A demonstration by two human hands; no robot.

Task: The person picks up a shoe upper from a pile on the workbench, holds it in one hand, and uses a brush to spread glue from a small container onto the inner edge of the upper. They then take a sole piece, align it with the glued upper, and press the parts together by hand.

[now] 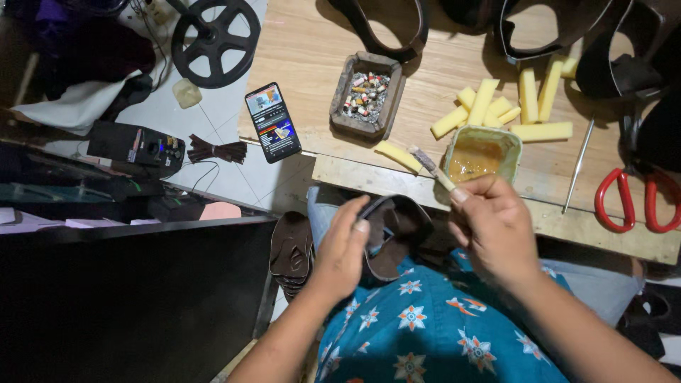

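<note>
The left hand pinches the rim of a dark, floppy leather shoe upper, best gripped along its stiffer edge, while the right hand pinches a light, thin glue brush.

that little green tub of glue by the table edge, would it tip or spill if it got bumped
The green tub looks small, thin-walled and probably light, so a nudge would likely slide it. It sits near the wooden table edge, open and holding amber liquid, so a spill seems possible. The right hand holds a brush beside it.
</note>
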